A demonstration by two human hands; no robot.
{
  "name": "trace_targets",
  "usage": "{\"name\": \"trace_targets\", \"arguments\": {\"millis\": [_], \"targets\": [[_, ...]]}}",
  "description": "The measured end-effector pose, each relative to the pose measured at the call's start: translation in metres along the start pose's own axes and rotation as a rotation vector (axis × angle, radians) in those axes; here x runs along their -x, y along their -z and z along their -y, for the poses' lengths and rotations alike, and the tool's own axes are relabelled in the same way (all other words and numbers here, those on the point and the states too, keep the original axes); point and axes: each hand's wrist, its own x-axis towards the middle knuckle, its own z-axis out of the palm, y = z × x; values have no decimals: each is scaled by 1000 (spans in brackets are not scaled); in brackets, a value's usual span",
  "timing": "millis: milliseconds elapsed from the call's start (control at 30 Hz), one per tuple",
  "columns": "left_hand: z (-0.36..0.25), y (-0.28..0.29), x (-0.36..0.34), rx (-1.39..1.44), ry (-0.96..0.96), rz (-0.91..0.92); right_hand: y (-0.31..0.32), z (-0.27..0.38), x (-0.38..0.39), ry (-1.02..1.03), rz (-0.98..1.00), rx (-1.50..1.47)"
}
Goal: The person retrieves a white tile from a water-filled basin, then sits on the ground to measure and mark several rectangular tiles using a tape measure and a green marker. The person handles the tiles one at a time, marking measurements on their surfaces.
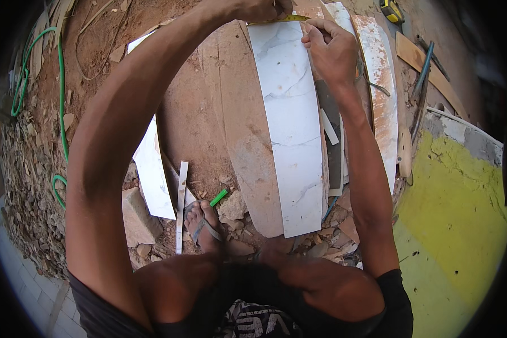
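Observation:
A long white marbled tile (290,124) lies over a dusty reddish board (225,112) in front of me. A yellow measuring tape blade (280,18) crosses the tile's far end. My left hand (267,8), cut off by the upper edge, is closed at the blade's left end; what exactly it grips is hard to make out. My right hand (329,48) has its fingers curled and pinched at the blade's right end, over the tile's right edge.
Other tile pieces (377,90), a narrow strip (182,208), a green plastic piece (218,197) and rubble (236,208) surround my sandalled foot (203,225). A green hose (62,112) runs at left; a tape case (392,11), rods (419,79) and a yellow painted surface (445,214) are at right.

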Motion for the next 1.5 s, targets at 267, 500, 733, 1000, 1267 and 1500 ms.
{"name": "trace_targets", "arguments": {"millis": [267,500,733,1000,1267,1500], "targets": [[-2,-1,1,-87,49,-34,-6,12,2,-28,-10,4],[-7,-3,2,-44,-61,-106,-20,2,3,140,-112,108],[-21,3,4,-149,91,-44,-21,0,1,137,-79,110],[-19,3,8,-133,77,-86,-23,5,-2,131,-67,162],[-11,-1,7,-81,56,-82,-23,5,-4,156,-32,215],[-22,3,7,-106,136,-63,-22,9,-5,126,-34,206]]}}
